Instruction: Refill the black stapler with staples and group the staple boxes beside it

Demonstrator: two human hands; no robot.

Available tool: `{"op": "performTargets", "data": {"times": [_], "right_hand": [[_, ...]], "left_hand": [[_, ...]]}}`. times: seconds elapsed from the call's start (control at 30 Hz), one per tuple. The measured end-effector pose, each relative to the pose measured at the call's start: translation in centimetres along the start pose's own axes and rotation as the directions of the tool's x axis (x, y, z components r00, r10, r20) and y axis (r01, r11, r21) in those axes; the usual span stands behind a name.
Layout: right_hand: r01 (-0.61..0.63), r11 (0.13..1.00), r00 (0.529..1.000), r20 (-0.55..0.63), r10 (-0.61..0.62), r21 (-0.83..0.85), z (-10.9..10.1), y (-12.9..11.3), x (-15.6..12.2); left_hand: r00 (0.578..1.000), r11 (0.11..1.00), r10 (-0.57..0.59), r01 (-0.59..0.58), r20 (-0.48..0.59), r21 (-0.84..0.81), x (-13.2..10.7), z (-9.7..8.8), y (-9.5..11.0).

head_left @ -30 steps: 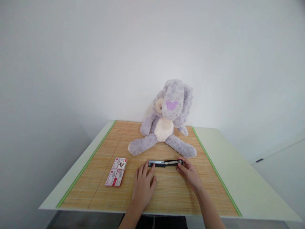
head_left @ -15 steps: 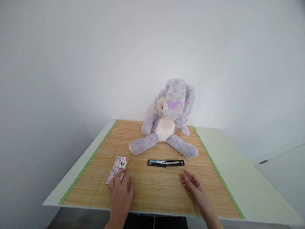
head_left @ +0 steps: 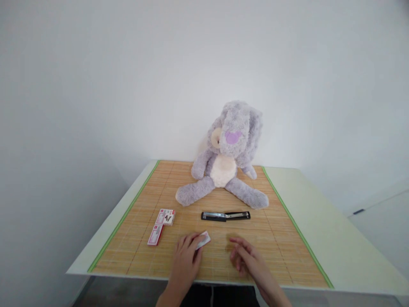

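My left hand (head_left: 188,254) is closed over a small white staple box (head_left: 204,240), near the front of the mat; the fingers cover part of it. Nothing shows in my right hand (head_left: 246,257), whose index finger points left while the other fingers curl loosely. Beyond both hands, an opened-out black and silver stapler (head_left: 226,216) lies lengthwise from left to right. To the left, several small white and pink staple boxes (head_left: 155,235) lie against each other, one printed with a dark stapler picture.
A grey plush rabbit (head_left: 223,170) sits at the back against the white wall, legs spread toward me. Beneath everything lies a bamboo mat (head_left: 179,213) with green edging on a pale table (head_left: 306,204). The table's front edge runs just below my hands.
My left hand has moved right, away from the group of boxes, taking one small box with it. My right hand has shifted left, toward the middle.
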State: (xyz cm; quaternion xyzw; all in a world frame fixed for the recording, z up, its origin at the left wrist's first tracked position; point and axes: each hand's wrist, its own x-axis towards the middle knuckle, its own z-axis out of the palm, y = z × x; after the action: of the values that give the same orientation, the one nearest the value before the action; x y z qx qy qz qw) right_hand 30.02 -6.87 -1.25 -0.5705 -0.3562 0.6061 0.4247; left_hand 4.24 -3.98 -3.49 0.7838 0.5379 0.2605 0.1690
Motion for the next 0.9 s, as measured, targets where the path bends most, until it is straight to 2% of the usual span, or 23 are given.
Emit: {"op": "performTargets", "data": {"times": [0.13, 0.33, 0.47, 0.6, 0.67, 0.73, 0.83, 0.9], "right_hand": [[-0.05, 0.998, 0.996, 0.076, 0.047, 0.038, 1.2, 0.8, 0.5], [-0.099, 0.994, 0.992, 0.088, 0.094, 0.055, 1.4, 0.6, 0.8], [-0.095, 0.995, 0.993, 0.065, 0.096, -0.008, 0.5, 0.6, 1.2], [0.039, 0.983, 0.997, -0.051, -0.049, -0.18, -1.1, 0.6, 2.1], [0.143, 0.933, 0.986, -0.031, -0.162, -0.329, -1.4, 0.1, 2.5], [0.229, 0.815, 0.97, 0.054, -0.237, -0.532, -1.2, -0.7, 2.7], [0.273, 0.637, 0.958, 0.145, -0.247, -0.721, -0.3, -2.1, 2.9], [0.278, 0.585, 0.955, 0.155, -0.252, -0.762, 0.1, -2.6, 3.1]], "left_hand": [[0.997, 0.987, 0.017, -0.005, 0.077, -0.158, 1.9, 1.1, 2.2], [0.983, 0.984, 0.09, -0.063, 0.16, -0.164, 3.5, 1.6, 4.1], [0.978, 0.98, 0.116, -0.083, 0.176, -0.183, 3.9, 1.3, 3.8], [0.988, 0.984, 0.082, -0.059, 0.129, -0.168, 4.0, 0.6, 2.0], [0.989, 0.985, 0.078, -0.056, 0.127, -0.166, 4.1, 0.2, 1.2], [0.986, 0.983, 0.084, -0.059, 0.141, -0.172, 4.2, -0.3, 0.6], [0.984, 0.981, 0.087, -0.057, 0.156, -0.184, 4.4, -0.7, 0.2], [0.985, 0.98, 0.08, -0.05, 0.153, -0.193, 4.5, -0.8, 0.0]]}}
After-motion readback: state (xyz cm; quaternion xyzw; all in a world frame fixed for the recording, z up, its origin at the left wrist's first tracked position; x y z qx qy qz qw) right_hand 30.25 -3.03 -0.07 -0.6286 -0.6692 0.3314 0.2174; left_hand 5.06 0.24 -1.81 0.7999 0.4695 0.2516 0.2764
